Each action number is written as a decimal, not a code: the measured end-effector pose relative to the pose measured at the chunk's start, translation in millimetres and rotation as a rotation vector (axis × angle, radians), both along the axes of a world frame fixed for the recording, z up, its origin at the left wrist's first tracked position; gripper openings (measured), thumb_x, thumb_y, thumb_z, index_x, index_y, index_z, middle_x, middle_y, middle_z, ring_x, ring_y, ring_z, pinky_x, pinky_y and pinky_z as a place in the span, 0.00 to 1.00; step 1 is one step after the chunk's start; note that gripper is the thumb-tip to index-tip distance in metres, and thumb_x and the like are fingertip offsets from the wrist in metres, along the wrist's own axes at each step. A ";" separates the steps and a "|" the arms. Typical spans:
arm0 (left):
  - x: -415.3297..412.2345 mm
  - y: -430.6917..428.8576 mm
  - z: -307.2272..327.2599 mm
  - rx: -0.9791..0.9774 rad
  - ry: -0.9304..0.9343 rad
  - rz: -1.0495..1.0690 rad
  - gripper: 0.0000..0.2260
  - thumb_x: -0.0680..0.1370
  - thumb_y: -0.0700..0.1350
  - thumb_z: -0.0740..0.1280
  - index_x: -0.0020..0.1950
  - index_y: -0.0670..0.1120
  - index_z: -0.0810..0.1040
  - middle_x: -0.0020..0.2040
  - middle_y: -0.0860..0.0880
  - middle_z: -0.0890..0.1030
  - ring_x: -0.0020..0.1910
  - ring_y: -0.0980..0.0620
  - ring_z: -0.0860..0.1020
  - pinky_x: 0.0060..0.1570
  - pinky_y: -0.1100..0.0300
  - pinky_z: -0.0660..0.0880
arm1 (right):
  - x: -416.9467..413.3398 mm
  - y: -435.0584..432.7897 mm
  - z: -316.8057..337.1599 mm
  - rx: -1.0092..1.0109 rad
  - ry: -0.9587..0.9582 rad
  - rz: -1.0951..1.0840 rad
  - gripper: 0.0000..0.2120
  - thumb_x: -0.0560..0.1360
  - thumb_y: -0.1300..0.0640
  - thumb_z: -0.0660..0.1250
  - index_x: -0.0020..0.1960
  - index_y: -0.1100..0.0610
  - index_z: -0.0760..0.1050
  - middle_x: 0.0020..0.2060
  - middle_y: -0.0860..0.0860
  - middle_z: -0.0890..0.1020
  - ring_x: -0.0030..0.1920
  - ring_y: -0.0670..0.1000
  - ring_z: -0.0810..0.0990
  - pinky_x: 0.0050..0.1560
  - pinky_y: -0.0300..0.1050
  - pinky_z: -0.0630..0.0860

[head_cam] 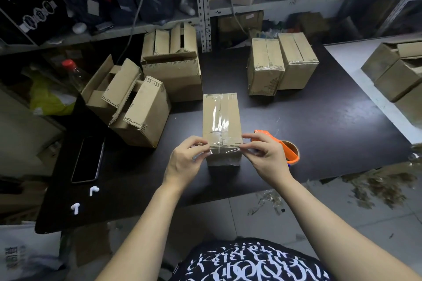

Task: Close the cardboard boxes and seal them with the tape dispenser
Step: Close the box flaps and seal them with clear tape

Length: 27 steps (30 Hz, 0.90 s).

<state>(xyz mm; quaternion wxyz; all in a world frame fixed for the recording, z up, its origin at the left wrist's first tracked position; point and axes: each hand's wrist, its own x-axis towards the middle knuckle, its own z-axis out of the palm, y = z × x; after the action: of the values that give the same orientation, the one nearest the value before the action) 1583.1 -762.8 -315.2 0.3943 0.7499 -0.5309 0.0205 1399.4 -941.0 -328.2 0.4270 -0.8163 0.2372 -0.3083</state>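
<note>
A closed cardboard box [221, 118] stands in the middle of the black table [319, 121], with clear tape along its top seam and a strip across its near edge. My left hand [186, 162] pinches the left end of that strip at the box's near-left corner. My right hand [266, 154] pinches the right end at the near-right corner. The orange tape dispenser [286, 149] lies on the table just right of the box, partly hidden behind my right hand.
Open boxes [127, 100] and a larger box [173, 64] stand to the left. Two taped boxes [280, 64] sit at the back right, more boxes [397, 70] at the far right. A phone [88, 159] and two white earbuds [84, 198] lie near the left edge.
</note>
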 end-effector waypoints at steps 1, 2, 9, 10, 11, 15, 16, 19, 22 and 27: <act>0.3 -0.4 -0.2 0.006 -0.024 -0.015 0.10 0.71 0.31 0.78 0.51 0.38 0.87 0.51 0.44 0.84 0.46 0.47 0.84 0.47 0.53 0.83 | -0.7 -0.3 0.3 0.005 0.000 -0.003 0.07 0.75 0.63 0.78 0.50 0.54 0.88 0.58 0.49 0.85 0.56 0.47 0.84 0.49 0.41 0.83; 0.9 -1.1 -0.9 0.012 -0.048 -0.030 0.10 0.71 0.30 0.78 0.51 0.38 0.87 0.50 0.43 0.84 0.45 0.46 0.84 0.46 0.53 0.83 | -1.2 -0.5 0.4 0.008 -0.003 -0.007 0.07 0.75 0.63 0.78 0.50 0.54 0.88 0.58 0.49 0.85 0.55 0.47 0.85 0.49 0.40 0.83; 8.7 -7.1 -6.7 0.051 -0.133 -0.073 0.08 0.73 0.31 0.76 0.51 0.38 0.86 0.49 0.43 0.84 0.43 0.45 0.83 0.42 0.53 0.83 | -3.9 -2.6 -3.3 0.038 -0.039 -0.044 0.05 0.75 0.64 0.78 0.48 0.55 0.88 0.57 0.47 0.86 0.55 0.48 0.85 0.51 0.43 0.83; 8.3 -7.6 -7.9 0.032 -0.133 -0.063 0.06 0.75 0.31 0.75 0.50 0.38 0.86 0.48 0.43 0.84 0.44 0.45 0.83 0.42 0.52 0.83 | -4.1 -3.1 -4.0 0.040 -0.037 -0.049 0.05 0.75 0.64 0.78 0.49 0.55 0.89 0.57 0.47 0.86 0.56 0.48 0.85 0.52 0.44 0.84; 7.6 -8.0 -9.2 0.005 -0.133 -0.054 0.04 0.76 0.33 0.74 0.49 0.38 0.87 0.47 0.43 0.84 0.44 0.45 0.83 0.42 0.52 0.82 | -4.1 -3.0 -4.8 0.043 -0.038 -0.055 0.06 0.75 0.64 0.78 0.49 0.55 0.89 0.57 0.47 0.86 0.56 0.48 0.85 0.52 0.45 0.84; -5.0 -11.1 -17.1 -0.124 -0.165 0.024 0.06 0.78 0.38 0.70 0.46 0.40 0.87 0.47 0.46 0.86 0.45 0.46 0.84 0.40 0.48 0.77 | -5.5 0.1 -7.1 0.060 -0.053 -0.070 0.07 0.75 0.65 0.78 0.50 0.56 0.89 0.58 0.47 0.86 0.57 0.48 0.85 0.54 0.46 0.84; -8.6 -11.8 -19.3 -0.151 -0.152 0.051 0.05 0.78 0.38 0.71 0.46 0.41 0.87 0.48 0.47 0.86 0.46 0.47 0.84 0.40 0.48 0.77 | -6.1 0.4 -7.5 0.057 -0.050 -0.071 0.07 0.75 0.65 0.78 0.50 0.57 0.89 0.58 0.48 0.86 0.58 0.47 0.85 0.55 0.46 0.84; -15.5 -11.1 -27.0 -0.181 -0.127 0.089 0.04 0.76 0.35 0.73 0.47 0.41 0.87 0.51 0.46 0.86 0.49 0.49 0.83 0.43 0.50 0.77 | -7.3 2.2 -6.3 0.018 -0.056 -0.075 0.08 0.74 0.68 0.77 0.51 0.59 0.88 0.59 0.51 0.86 0.59 0.45 0.85 0.58 0.44 0.83; -12.5 -7.2 -30.5 -0.176 -0.152 0.087 0.06 0.75 0.34 0.74 0.50 0.39 0.87 0.52 0.44 0.86 0.51 0.49 0.83 0.46 0.51 0.79 | -6.9 4.6 -4.7 -0.024 -0.063 -0.059 0.10 0.73 0.69 0.77 0.52 0.58 0.88 0.59 0.51 0.86 0.60 0.45 0.85 0.60 0.46 0.83; -6.1 -3.8 -24.3 -0.087 -0.354 0.014 0.07 0.78 0.33 0.71 0.53 0.38 0.86 0.53 0.42 0.86 0.48 0.42 0.84 0.41 0.51 0.77 | -7.6 4.0 -2.3 -0.088 -0.042 -0.042 0.07 0.76 0.63 0.76 0.53 0.57 0.88 0.60 0.51 0.86 0.62 0.46 0.84 0.62 0.51 0.82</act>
<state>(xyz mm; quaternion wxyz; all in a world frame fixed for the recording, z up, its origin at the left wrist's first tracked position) 1577.0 -766.6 -339.4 0.3265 0.7204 -0.5854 0.1780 1391.8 -937.0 -330.5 0.3890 -0.8224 0.2318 -0.3443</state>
